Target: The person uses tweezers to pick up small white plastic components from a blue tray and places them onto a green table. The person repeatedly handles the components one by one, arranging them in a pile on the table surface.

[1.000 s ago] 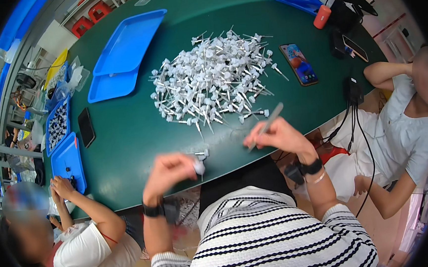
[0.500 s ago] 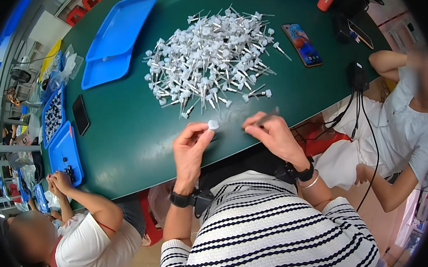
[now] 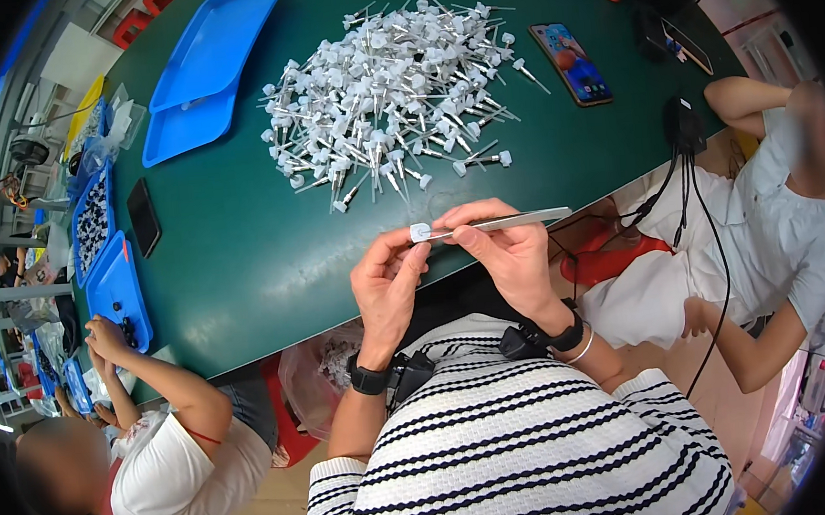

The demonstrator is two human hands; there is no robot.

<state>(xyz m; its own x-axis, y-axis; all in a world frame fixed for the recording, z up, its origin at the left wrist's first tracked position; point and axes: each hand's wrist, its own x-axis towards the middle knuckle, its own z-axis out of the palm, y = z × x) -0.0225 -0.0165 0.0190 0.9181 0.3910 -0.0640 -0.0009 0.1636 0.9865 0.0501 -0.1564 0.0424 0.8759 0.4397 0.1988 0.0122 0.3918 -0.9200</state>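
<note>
Between the thumb and fingers of my left hand (image 3: 388,283) is a small white plastic part (image 3: 420,232), pinched near the table's front edge. My right hand (image 3: 505,259) is closed on metal tweezers (image 3: 525,219), whose tips reach left to the white part. The tips look to be touching it, though the exact contact is too small to make out. Beyond my hands lies a large heap of white-headed parts with thin metal stems (image 3: 392,96).
Stacked blue trays (image 3: 195,129) lie at the far left, with a dark phone (image 3: 144,219) nearer. Another phone (image 3: 569,63) lies right of the heap, near black cables (image 3: 691,200). People sit at left and right; a blue tray (image 3: 116,293) holds small dark parts.
My right hand has come left to meet my left hand, bringing the tweezers to the white part. The white part has turned in my left fingers. The view has shifted slightly.
</note>
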